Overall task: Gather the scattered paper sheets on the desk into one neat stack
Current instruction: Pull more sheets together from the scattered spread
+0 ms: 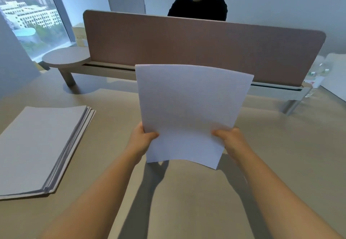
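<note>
The person is holding a white rectangular sheet of paper [189, 111] upright above the smooth beige worktop [187, 192], near the middle of the view, with both bare forearms reaching forward. The left hand [143, 137] is pinching the sheet's left edge low down, its thumb lying on the near face and its fingers hidden behind the paper, so its grip is closing on the sheet. The right hand [229, 137] is gripping the opposite edge at about the same height, thumb on the front as well, fingers out of sight behind. The sheet is curving slightly, its top edge tilting away toward the dusty-pink fabric divider panel [187, 42] standing along the far side of the worktop; its bottom edge is hanging above the surface, casting a shadow beneath. Whether it is one sheet or several pressed together cannot be told. Well apart to the left, a stack of white paper sheets [37, 149] is lying flat on the worktop, its right edges fanning out unevenly. A small round grey side shelf [65, 57] is sitting at the divider's left end. Behind the divider, another person in a black top [198, 5] is sitting. A window showing city buildings [28, 14] is filling the upper left.
</note>
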Tool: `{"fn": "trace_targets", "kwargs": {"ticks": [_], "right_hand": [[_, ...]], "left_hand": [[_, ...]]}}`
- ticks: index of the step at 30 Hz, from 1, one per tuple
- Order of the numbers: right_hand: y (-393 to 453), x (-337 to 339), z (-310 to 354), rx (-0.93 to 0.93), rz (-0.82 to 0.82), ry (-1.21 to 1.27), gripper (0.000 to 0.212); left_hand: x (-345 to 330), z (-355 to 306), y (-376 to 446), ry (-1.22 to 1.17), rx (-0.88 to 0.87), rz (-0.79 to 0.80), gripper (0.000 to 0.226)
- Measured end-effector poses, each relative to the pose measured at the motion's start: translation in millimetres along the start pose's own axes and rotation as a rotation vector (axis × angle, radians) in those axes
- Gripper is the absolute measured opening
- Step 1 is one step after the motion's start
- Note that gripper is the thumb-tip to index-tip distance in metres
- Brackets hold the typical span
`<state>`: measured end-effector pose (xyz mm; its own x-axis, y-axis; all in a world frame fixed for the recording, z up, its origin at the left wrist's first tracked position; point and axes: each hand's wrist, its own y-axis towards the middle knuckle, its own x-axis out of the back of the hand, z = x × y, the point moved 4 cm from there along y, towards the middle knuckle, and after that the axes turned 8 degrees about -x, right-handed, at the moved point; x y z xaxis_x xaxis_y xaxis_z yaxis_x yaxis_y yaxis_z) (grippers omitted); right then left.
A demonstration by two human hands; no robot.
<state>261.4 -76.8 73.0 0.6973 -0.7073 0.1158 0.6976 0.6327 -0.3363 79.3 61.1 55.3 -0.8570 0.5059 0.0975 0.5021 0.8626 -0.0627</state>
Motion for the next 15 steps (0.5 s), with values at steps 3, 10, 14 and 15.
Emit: {"fn": "trace_targets", "kwargs": {"ticks": [3,10,14,15], "right_hand": [[5,-22,7,0.002,-0.003,-0.089,0.015],[-4,-146,12,-0.003,0.208,-0.121,0.018],[-1,-243,5,-0.064,0.243,-0.209,0.019],[-1,-270,1,-0.088,0.249,-0.235,0.024]], "left_hand": [[24,-2,3,0.067,-0.014,-0.103,0.034],[151,5,7,0.289,0.002,-0.305,0.018],[246,20,16,0.369,0.083,-0.389,0.021],[272,26,18,0.39,0.105,-0.408,0.024]]}}
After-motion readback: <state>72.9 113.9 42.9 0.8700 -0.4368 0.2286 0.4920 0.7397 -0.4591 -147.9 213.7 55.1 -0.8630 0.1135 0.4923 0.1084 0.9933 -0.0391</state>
